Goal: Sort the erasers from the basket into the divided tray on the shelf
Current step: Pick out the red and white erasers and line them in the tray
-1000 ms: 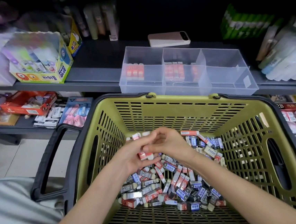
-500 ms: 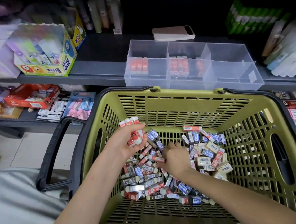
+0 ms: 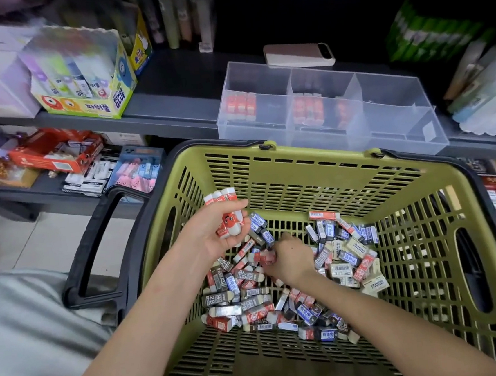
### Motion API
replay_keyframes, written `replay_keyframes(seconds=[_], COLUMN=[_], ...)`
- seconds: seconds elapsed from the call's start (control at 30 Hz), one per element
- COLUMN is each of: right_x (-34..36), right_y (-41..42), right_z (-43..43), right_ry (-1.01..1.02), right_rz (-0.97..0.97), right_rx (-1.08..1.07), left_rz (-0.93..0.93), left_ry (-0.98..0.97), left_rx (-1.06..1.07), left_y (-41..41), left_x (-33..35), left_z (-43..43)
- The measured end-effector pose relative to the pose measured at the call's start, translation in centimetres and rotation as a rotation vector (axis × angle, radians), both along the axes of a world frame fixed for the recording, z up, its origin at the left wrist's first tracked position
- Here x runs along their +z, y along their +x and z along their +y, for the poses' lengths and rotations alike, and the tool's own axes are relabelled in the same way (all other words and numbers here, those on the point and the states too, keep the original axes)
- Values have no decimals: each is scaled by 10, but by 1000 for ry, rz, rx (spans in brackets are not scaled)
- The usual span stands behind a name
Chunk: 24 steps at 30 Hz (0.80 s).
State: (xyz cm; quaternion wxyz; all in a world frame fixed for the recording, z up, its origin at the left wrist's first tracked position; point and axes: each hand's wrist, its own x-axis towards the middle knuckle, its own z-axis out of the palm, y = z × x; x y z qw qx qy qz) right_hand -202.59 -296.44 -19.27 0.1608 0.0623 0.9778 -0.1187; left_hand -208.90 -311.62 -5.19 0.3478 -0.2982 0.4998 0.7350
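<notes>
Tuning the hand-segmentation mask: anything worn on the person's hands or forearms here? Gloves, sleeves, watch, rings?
Nothing worn. The left hand and right hand are bare, with no gloves, and no rings or watch that show. Both forearms are uncovered as far as the frame's bottom edge, with no sleeve cuffs in view. One small dark spot marks the back of the right hand. The only clothing is pale grey fabric at lower left.

A stationery shop: dark grey metal shelves [image 3: 172, 104] carry a yellow cardboard display box of glue sticks [image 3: 85, 79] (labelled "POWER GLUE"), beside an olive-green plastic shopping basket [image 3: 299, 164].
</notes>
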Motion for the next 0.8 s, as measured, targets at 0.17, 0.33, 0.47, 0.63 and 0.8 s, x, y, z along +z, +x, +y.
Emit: replay_keyframes(seconds=[0.17, 0.33, 0.47, 0.63, 0.8], right_x=[23, 68, 107, 121, 86], right_y=[-9, -4, -10, -20, -25], right_z=[21, 31, 27, 17, 23], right_ry=[-488, -958, -1345, -1469, -1436], right_rz=[-146, -162, -125, -157, -177], right_rx=[-249, -462, -601, -541, -476], left_rz=[22, 79, 133, 263, 289], left_ry=[5, -93, -70, 8, 53], left_rx=[-29, -105, -314, -402, -302], left_y=[1, 6, 11, 14, 5], left_x=[-1, -10, -7, -1, 6], left_z=[0, 4, 12, 16, 8])
